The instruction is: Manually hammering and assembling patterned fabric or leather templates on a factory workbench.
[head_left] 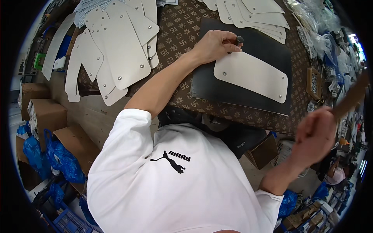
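Observation:
A white rounded-corner panel [252, 75] with metal studs near its corners lies on a black mat [268, 46]. At its upper left corner, my left hand [217, 46] pinches a short, dark-topped metal punch [239, 40] that stands upright. The fingers hide the punch's lower end. Out to the right and off the table, my right hand [316, 134] is raised and closed round a brown, wooden-looking stick [351, 95]. Motion smears that hand, and the stick's far end runs into the dark rim of the view.
Similar studded white panels [116, 50] fan out at the table's left, with another stack [252, 17] at the back. A patterned brown cloth [178, 39] covers the table. At its right edge sits a wooden tray of small metal parts [314, 83]. Cardboard boxes [74, 149] stand on the left floor.

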Motion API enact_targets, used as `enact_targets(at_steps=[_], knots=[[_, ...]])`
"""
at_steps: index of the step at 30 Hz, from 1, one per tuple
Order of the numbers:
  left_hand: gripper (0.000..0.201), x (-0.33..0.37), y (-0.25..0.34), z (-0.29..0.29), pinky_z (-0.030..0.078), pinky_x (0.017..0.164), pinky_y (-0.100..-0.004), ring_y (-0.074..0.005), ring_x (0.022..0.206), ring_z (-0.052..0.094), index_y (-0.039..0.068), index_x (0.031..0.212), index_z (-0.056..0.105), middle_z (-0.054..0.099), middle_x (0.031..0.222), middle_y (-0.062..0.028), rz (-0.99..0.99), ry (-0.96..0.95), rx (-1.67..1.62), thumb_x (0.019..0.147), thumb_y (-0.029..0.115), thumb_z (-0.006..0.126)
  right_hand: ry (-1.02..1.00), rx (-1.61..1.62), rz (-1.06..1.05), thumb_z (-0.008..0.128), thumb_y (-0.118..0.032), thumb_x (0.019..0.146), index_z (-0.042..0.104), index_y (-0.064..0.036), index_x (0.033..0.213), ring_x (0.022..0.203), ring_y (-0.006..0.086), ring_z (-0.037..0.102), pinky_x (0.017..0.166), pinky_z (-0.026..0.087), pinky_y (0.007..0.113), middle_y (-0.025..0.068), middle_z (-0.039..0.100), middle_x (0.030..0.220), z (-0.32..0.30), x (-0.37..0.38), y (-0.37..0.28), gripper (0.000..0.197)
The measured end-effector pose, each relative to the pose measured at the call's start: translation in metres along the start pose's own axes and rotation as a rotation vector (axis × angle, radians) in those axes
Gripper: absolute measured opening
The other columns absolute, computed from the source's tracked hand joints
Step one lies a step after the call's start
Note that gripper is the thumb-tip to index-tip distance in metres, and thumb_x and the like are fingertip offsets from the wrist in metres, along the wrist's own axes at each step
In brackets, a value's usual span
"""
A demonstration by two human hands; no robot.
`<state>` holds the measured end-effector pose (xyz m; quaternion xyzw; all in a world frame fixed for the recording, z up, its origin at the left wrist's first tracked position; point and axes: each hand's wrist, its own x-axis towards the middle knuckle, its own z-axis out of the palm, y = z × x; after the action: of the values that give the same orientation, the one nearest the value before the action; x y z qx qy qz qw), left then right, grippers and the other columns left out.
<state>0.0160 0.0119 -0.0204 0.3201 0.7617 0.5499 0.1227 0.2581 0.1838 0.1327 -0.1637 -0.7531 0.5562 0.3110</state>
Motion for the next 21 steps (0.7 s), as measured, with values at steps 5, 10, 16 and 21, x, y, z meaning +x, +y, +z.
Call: enact_targets(at_steps=[5,10,16,21], knots=[[0.02,0.002,-0.008,0.01,0.054,0.08,-0.0255,-0.0106,0.082,0.069,0.003,0.105,0.075,0.077,0.09,-0.0053,0.054,0.035,-0.032,0.089,0.016,0.077,-0.253,0.464,-0.279,0.056,-0.032,0.106,0.06,-0.0051,0.093,0.052,0.0038,0.044,0.043,0.03,0.019,0.0002,0.049,0.065,0.01,0.022,-0.014,0.03],[0.022,0.007,-0.02,0.007,0.054,0.075,-0.029,-0.0147,0.076,0.07,0.002,0.103,0.075,0.075,0.086,-0.0091,0.166,0.066,-0.009,0.088,0.017,0.078,-0.29,-0.242,0.605,0.058,-0.033,0.105,0.051,-0.011,0.084,0.045,0.001,0.033,0.04,0.023,0.02,-0.0065,0.041,0.061,0.043,-0.009,0.05,0.032],[0.016,-0.021,0.013,-0.006,0.054,0.078,-0.025,-0.0102,0.081,0.068,0.0,0.105,0.074,0.074,0.092,-0.0041,0.05,-0.072,-0.247,0.092,0.008,0.073,-0.081,-0.152,0.426,0.055,-0.032,0.107,0.051,-0.0103,0.083,0.044,0.0002,0.03,0.038,0.021,0.02,-0.0056,0.04,0.061,0.008,-0.041,0.03,0.032],[0.014,-0.047,0.02,-0.003,0.055,0.079,-0.0249,-0.0103,0.084,0.069,0.001,0.106,0.073,0.075,0.093,-0.0049,0.003,-0.15,-0.242,0.093,0.004,0.07,-0.07,-0.114,0.379,0.055,-0.034,0.107,0.05,-0.0102,0.083,0.044,0.0001,0.03,0.038,0.021,0.02,-0.0049,0.04,0.06,0.007,-0.048,0.02,0.034]])
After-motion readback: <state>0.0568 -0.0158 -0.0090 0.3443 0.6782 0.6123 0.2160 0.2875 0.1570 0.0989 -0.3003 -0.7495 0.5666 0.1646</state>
